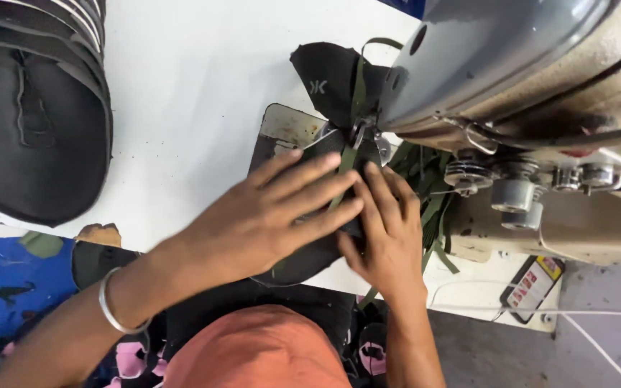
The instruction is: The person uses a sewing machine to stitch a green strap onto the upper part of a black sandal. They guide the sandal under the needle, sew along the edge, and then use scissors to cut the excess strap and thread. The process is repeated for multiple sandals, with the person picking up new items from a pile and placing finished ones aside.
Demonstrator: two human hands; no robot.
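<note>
My left hand (264, 215) lies flat, fingers spread, pressing a black fabric piece (303, 262) onto the bed of a sewing machine. My right hand (386, 230) presses the same piece from the right, fingers pointing toward the presser foot (361, 133). An olive green strap (343, 169) runs along the fabric under the foot and up over a black fabric flap (328, 79) behind the needle. A silver bangle (113, 305) sits on my left wrist.
The grey and beige sewing machine head (526, 72) fills the upper right, with tension discs (483, 176) on its front. A pile of black fabric pieces (34, 108) lies at the upper left on the white table (195, 86). Loose green straps (425, 179) hang right of my hands.
</note>
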